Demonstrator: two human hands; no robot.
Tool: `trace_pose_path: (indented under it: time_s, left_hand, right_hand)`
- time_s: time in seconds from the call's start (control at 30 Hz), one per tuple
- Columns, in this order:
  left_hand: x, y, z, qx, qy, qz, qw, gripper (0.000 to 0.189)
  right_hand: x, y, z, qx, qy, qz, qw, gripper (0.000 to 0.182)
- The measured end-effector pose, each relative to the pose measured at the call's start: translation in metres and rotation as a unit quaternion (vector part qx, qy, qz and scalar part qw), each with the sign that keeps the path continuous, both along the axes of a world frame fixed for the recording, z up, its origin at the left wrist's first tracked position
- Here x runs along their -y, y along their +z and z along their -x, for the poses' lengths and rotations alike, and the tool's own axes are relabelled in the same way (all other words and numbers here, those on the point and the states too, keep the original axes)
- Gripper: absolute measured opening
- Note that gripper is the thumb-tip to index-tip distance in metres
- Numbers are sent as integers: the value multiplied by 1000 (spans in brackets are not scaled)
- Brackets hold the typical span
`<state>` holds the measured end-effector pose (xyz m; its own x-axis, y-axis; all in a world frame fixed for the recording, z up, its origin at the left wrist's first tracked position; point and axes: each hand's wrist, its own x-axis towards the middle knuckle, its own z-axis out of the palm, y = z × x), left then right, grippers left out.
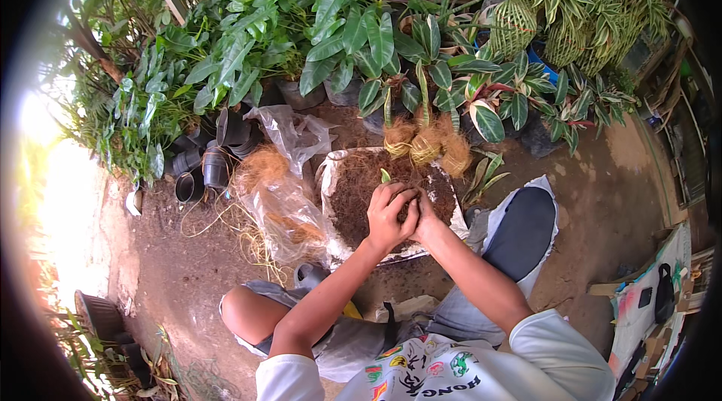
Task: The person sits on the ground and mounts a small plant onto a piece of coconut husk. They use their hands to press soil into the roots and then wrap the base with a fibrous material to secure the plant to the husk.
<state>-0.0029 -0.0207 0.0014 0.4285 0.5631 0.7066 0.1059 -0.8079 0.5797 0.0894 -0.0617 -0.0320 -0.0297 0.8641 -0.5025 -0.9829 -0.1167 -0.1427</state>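
Observation:
Cupped together over the soil, my left hand (389, 215) and my right hand (427, 215) press around a dark ball of soil (403, 212). Most of the ball is hidden by my fingers. A small green leaf tip (385, 176) pokes up just beyond my left fingers. Beneath lies a white sack (333, 175) with its sides rolled down, holding dark fibrous soil (352, 203). At its far edge sit three fibre-wrapped root balls (426, 147) with upright variegated leaves. Yellow string binds at least two of them.
Left of the sack are a clear plastic bag (282, 209) with brown fibre (262, 169), loose straw-coloured strings (254, 240) and black plastic pots (216, 167). Loose leafy cuttings (485, 178) lie to the right. Dense potted foliage (350, 34) borders the far side.

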Motion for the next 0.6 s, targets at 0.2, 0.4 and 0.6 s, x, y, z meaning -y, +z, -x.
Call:
trace_pose_path:
  time_s: [0.2, 0.4, 0.6]
  left_hand:
    - [-17, 33, 2, 11, -120, 142, 983, 37]
    - [-26, 55, 1, -79, -115, 7, 990, 25]
    - [-10, 48, -3, -101, -73, 132, 983, 19]
  right_hand:
    - [-3, 24, -15, -20, 21, -92, 995, 41]
    - [-9, 32, -1, 35, -27, -82, 996, 34]
    - [-7, -3, -16, -23, 50, -132, 990, 43]
